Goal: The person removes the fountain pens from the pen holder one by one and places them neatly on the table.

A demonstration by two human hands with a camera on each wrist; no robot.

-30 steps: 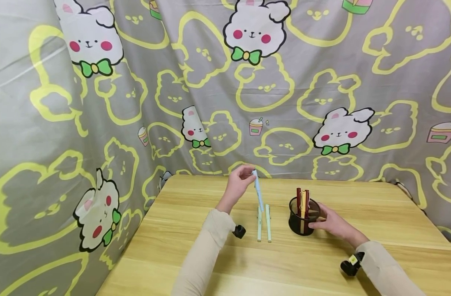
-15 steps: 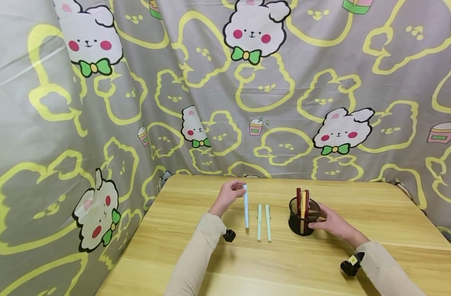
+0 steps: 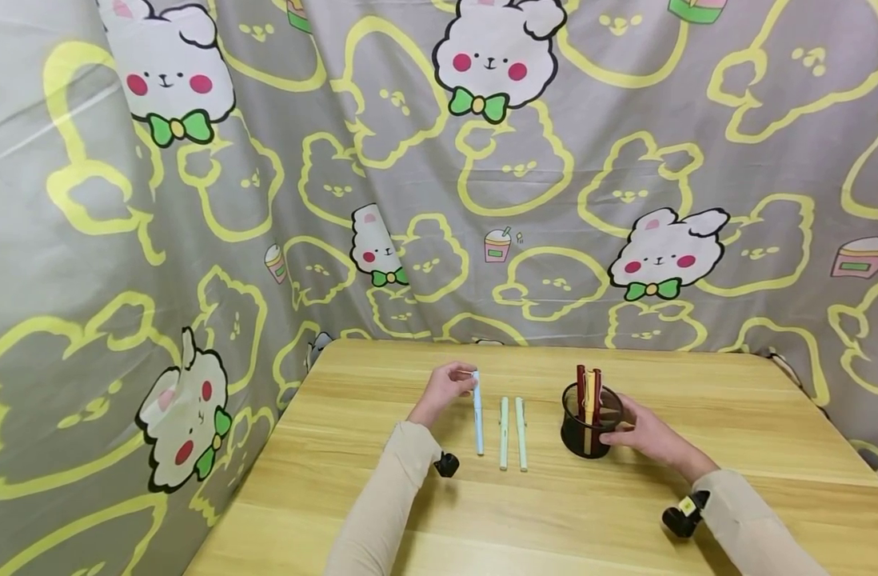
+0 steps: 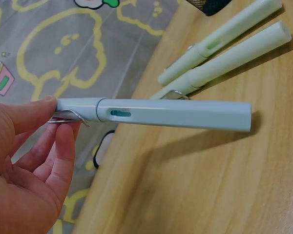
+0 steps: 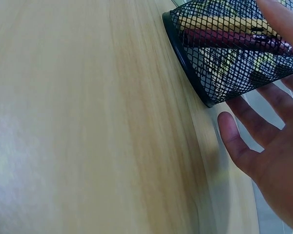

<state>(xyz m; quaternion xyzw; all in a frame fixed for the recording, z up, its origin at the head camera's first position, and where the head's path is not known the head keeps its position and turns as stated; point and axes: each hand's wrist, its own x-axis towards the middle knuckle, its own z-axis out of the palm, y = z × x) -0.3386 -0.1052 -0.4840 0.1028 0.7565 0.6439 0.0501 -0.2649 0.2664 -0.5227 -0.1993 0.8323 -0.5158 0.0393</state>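
My left hand [image 3: 444, 390] pinches a light blue pen [image 3: 478, 416] by its cap end, at the metal clip. In the left wrist view the barrel of this pen [image 4: 180, 114] points away from the fingers, close over the table with its shadow beneath. Just right of it, two pale green pens [image 3: 504, 436] lie side by side, roughly parallel. Farther right stands a black mesh pen holder [image 3: 574, 438] containing dark red pens [image 3: 581, 386] and a yellow pen [image 3: 591, 396]. My right hand [image 3: 648, 436] holds the holder from its right side, thumb in front.
The wooden table [image 3: 554, 520] runs back to a grey curtain [image 3: 425, 184] with cartoon rabbits, which also hangs along the left side. A small black camera [image 3: 448, 464] sits at the left wrist, another black camera [image 3: 682, 518] at the right.
The left hand has carried the light blue pen leftward from above the green pens and lowered it beside them. The right hand and pen holder have stayed put.
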